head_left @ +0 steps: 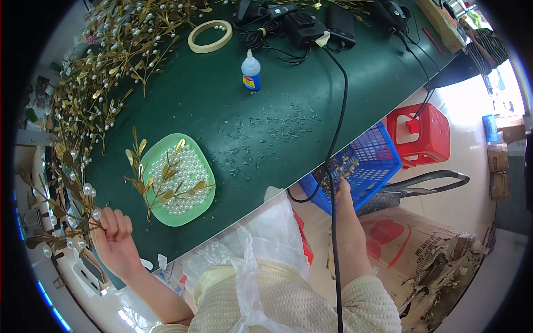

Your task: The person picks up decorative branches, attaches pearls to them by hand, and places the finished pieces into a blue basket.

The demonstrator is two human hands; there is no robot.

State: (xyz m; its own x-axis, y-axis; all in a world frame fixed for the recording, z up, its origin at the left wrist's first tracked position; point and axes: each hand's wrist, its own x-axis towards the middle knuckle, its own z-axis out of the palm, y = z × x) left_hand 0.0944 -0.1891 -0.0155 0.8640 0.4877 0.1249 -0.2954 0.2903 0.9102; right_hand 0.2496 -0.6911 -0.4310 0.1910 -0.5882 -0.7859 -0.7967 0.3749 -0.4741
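My left hand [115, 236] is at the table's left edge, its fingers curled closed around the stem of a gold leafy branch with white pearls [69, 222]. To its right, a light green plate [180, 219] holds many loose white pearls [189, 172]. A bare gold leafy sprig [161, 194] lies across the plate. My right hand [343, 190] is stretched down to a blue plastic basket [375, 166] beside the table. Its fingers close on gold leafy sprigs [348, 165] there; the fingertips are partly hidden.
Pearl branches [111, 61] are heaped at the far left. A glue bottle [251, 71], a tape roll [210, 36] and black adapters [304, 29] stand on the green table [288, 72]. A black cable [340, 105] hangs past my right arm. A red stool [430, 133] and torn carton [411, 250] are at right.
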